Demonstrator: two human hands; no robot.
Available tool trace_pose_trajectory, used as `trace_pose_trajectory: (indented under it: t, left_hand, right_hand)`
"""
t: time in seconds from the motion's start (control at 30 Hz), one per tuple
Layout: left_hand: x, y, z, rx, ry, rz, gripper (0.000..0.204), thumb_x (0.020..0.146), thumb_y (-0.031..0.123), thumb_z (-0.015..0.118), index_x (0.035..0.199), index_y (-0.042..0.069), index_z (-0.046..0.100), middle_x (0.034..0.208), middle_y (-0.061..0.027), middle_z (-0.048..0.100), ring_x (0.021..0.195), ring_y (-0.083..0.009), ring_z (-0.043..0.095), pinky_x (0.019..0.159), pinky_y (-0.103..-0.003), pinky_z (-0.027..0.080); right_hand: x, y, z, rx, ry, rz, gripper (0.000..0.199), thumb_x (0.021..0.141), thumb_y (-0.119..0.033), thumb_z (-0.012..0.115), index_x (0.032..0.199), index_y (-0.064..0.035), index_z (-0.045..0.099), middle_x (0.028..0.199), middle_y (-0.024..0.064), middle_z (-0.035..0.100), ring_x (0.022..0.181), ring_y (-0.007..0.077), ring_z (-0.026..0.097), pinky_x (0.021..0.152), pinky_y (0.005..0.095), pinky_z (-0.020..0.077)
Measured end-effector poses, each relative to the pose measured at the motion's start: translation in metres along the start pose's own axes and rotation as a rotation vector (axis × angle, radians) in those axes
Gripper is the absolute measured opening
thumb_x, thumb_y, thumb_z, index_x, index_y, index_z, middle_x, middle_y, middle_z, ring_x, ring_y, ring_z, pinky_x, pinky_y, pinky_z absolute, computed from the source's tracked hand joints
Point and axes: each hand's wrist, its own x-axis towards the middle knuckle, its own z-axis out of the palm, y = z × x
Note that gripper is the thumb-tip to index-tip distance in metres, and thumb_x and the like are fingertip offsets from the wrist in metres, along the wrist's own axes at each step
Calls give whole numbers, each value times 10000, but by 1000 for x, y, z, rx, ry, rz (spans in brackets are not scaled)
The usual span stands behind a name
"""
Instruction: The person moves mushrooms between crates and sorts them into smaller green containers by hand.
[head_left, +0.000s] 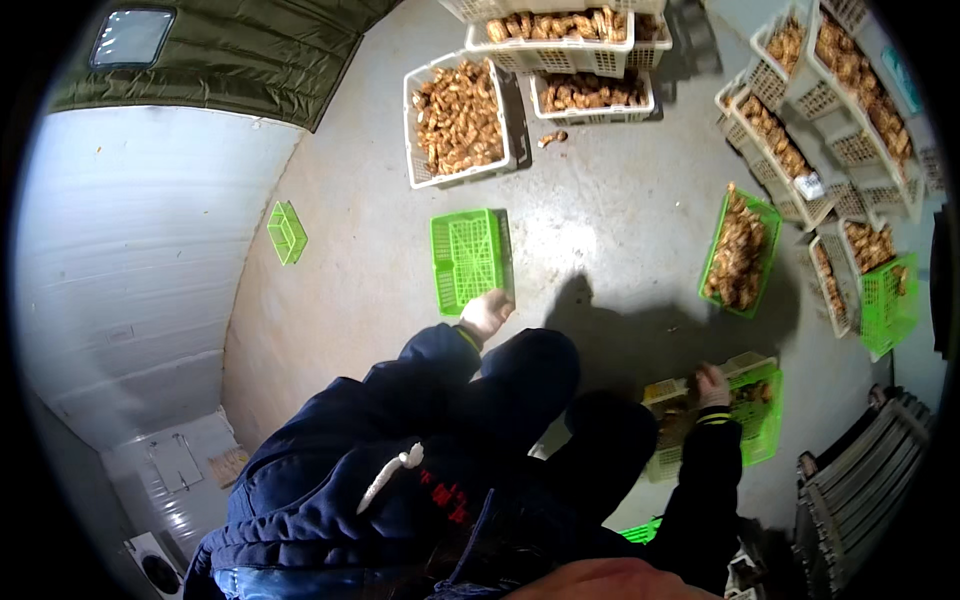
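My left hand [486,312] is at the near right corner of a bright green plastic basket [467,252] on the floor. Its fingers look curled, and what they hold, if anything, is hidden. No produce shows inside this basket. Off to the right, my right hand [711,386] reaches down where a cream basket [664,466] and another green basket [768,436] stand side by side. Its fingers point down at their rims; their grip is too small to make out. A few brown, knobbly pieces [752,392] lie in that green basket.
A white crate [412,150] full of brown, mushroom-like pieces stands ahead, beside stacked crates [600,60]. More crates [855,150] line the right side. A filled green basket [768,262] stands before them. A small green basket [287,233] lies left. Folded metal-framed items [865,490] lean at lower right.
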Motion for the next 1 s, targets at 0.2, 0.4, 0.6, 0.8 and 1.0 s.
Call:
trace_pose_trajectory:
  t: [0.2,0.4,0.6,0.8,1.0]
  left_hand:
    - [-22,36,-59,-666,227,-97,99,803,29,522,887,10,572,685,-34,538,623,-125,499,577,-240,419]
    - [24,80,-92,-698,235,58,105,811,83,593,908,42,592,731,-79,595,707,-153,582,646,-253,463]
    - [61,115,-216,-1034,175,-154,90,821,63,559,895,21,588,765,-63,582,717,-150,560,651,-244,453]
    - [81,19,-245,-1187,273,-313,65,832,19,488,856,14,548,769,-43,524,718,-124,502,649,-220,419]
    - [133,91,-331,-1084,236,-372,45,838,28,496,867,30,531,765,-17,508,637,-115,466,574,-219,400]
  right_hand:
    - [-9,-187,79,-63,-132,-156,242,826,-79,512,1051,-17,576,917,81,610,796,156,567,696,262,457]
    - [57,-368,175,-237,-252,-107,209,827,-104,521,999,-5,586,830,66,607,693,115,557,593,266,455]
    - [152,-456,207,-214,-336,-32,206,825,-118,521,992,-19,590,812,73,609,663,138,557,595,258,446]
    - [141,-613,204,-145,-375,-50,192,840,-106,517,982,9,576,804,75,605,673,143,553,623,253,445]
    - [174,-658,95,-129,-146,-206,252,854,-79,509,1091,-5,547,900,82,599,793,155,578,684,251,462]
